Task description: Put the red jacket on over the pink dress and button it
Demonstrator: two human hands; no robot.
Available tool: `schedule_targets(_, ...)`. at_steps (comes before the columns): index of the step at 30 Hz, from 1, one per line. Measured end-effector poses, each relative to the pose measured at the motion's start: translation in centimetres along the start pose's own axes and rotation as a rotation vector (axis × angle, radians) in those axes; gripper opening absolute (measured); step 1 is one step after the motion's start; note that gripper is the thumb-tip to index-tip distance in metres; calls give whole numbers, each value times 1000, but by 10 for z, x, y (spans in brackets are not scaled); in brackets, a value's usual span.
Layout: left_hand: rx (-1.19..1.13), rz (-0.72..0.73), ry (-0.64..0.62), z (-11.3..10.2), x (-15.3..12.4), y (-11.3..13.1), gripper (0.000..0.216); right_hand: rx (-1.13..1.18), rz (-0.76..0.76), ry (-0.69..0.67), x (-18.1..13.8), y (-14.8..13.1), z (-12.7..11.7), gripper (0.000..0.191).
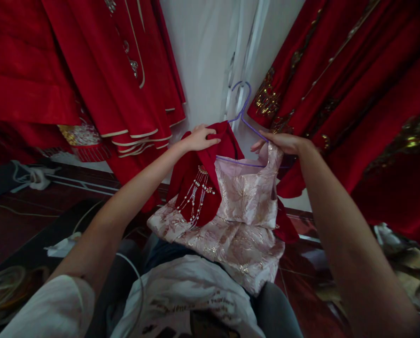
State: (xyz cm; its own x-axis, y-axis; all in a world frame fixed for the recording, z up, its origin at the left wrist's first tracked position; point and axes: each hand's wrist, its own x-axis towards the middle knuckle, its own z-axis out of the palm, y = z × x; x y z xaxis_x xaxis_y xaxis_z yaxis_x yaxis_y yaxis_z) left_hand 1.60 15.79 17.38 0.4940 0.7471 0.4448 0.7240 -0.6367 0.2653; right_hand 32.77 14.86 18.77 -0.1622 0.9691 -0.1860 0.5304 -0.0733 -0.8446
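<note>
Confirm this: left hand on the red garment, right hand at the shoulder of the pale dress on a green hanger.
Wrong colour: in the head view the hanger is purple. The rest stands: left hand on the red garment, right hand at the shoulder of the pale dress.

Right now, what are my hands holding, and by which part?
Your left hand holds the red garment by its upper part; your right hand holds the pale dress by a shoulder strap, against the purple hanger.

Left arm (136, 190) and right arm (337, 202) stretched forward, left hand (200, 138) curled, right hand (285, 142) gripping, thumb (267, 134) uppermost
</note>
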Motion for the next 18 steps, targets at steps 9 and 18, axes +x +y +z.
schedule_targets(9, 34, -50, 41, 20, -7, -9, 38, 7, -29, 47, 23, -28, 24, 44)
schedule_targets(18, 57, -25, 168, 24, -17, -7, 34, 118, -222, 263, 32, -17, 26, 22)
